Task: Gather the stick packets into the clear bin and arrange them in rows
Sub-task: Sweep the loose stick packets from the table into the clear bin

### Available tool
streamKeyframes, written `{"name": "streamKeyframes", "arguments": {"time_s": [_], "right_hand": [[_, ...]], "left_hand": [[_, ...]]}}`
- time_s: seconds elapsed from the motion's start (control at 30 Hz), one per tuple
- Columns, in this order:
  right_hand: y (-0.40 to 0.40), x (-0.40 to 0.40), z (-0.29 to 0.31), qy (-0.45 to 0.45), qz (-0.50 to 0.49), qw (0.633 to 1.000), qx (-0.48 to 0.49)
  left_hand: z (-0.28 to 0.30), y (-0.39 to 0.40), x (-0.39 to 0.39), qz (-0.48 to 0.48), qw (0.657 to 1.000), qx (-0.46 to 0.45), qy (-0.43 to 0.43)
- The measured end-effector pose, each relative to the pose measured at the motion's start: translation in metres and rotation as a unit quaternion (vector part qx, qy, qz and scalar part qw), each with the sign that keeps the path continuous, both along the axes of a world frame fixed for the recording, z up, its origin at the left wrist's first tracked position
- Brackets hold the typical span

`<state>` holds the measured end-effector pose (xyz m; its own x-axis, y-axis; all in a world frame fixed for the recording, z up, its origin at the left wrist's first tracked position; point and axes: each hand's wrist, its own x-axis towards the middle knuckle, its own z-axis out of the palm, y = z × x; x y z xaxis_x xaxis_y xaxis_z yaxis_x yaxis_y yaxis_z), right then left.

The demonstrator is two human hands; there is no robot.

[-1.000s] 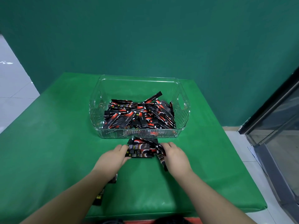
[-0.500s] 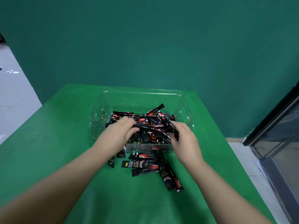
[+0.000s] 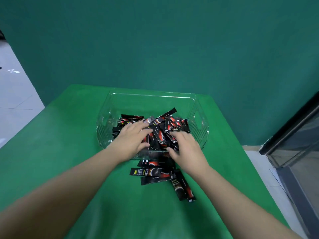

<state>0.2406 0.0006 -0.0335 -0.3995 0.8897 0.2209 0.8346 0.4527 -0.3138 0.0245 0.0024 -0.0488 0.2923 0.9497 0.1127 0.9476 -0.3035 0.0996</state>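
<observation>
Now | left hand (image 3: 132, 140) and right hand (image 3: 187, 149) laid flat, fingers released, on packets (image 3: 160, 131) in bin (image 3: 151, 95) | heap is best spread level, then aligned | strays (image 3: 155, 175) on bench (image 3: 51, 152) ungathered

One clear bin (image 3: 201, 118), two hands — stick packets (image 3: 151, 172) uncountable (five or so outside)

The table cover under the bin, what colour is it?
Bright green table cover, plain, seen in the head view.

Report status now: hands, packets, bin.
Left hand and right hand both open, over jumbled packets in clear bin. Loose packets on table before bin. No rows yet.
</observation>
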Motion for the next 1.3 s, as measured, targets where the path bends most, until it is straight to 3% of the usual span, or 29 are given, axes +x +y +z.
{"name": "streamKeyframes", "arguments": {"time_s": [0.13, 0.27, 0.4, 0.47, 0.77, 1.0, 1.3], "right_hand": [[-0.033, 0.017, -0.039, -0.009, 0.003, 1.000, 0.019], [-0.052, 0.029, -0.066, -0.061, -0.056, 0.995, -0.054], [-0.057, 0.032, -0.077, -0.067, -0.121, 0.982, -0.128], [-0.053, 0.033, -0.076, -0.041, -0.135, 0.978, -0.155], [-0.047, 0.044, -0.076, 0.023, -0.164, 0.960, -0.227], [-0.056, 0.047, -0.074, 0.033, -0.146, 0.967, -0.208], [-0.043, 0.065, -0.061, 0.028, -0.105, 0.969, -0.223]], "left_hand": [[-0.026, -0.037, 0.012, -0.080, 0.997, -0.007, 0.008], [-0.044, -0.054, 0.028, -0.132, 0.991, 0.011, 0.025], [-0.055, -0.059, 0.047, -0.041, 0.987, -0.156, 0.013], [-0.061, -0.058, 0.053, 0.010, 0.984, -0.178, 0.006], [-0.069, -0.048, 0.062, 0.051, 0.985, -0.151, 0.069], [-0.070, -0.065, 0.062, 0.058, 0.992, -0.104, 0.033], [-0.055, -0.068, 0.034, 0.049, 0.986, -0.154, 0.027]]}}
